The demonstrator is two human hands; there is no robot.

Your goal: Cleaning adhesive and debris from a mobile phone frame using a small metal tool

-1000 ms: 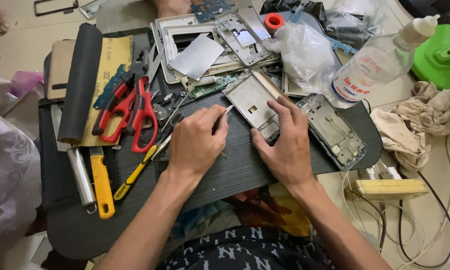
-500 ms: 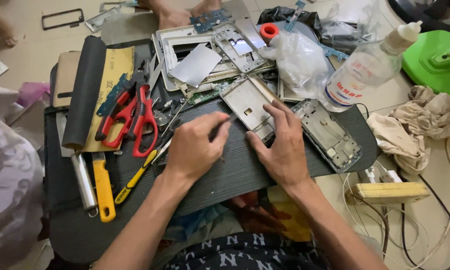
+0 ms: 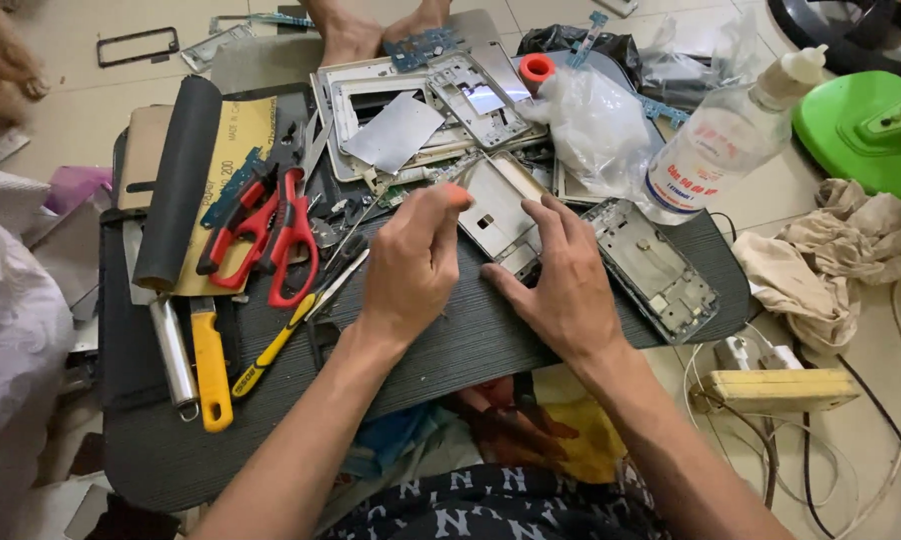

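L hand (image 3: 411, 265) is curled nearly shut, fingertips pinching a thin tool w/ an orange tip (image 3: 458, 193), just left of the phone frame (image 3: 499, 212). R hand (image 3: 566, 280) is half open, fingers spread, pressing down on the frame's near end. The frame lies flat on the dark ribbed mat (image 3: 451, 340), long axis running diagonally, far end pointing up-left of the R hand. Red scissors (image 3: 271, 235) lie well left of the frame.

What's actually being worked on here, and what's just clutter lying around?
In hand:
left hand, pinching a small tool whose kind I cannot tell
right hand, pressing down the phone frame

Lying about:
red-handled scissors
yellow-handled knife
clear plastic bottle
second phone frame
crumpled cloth
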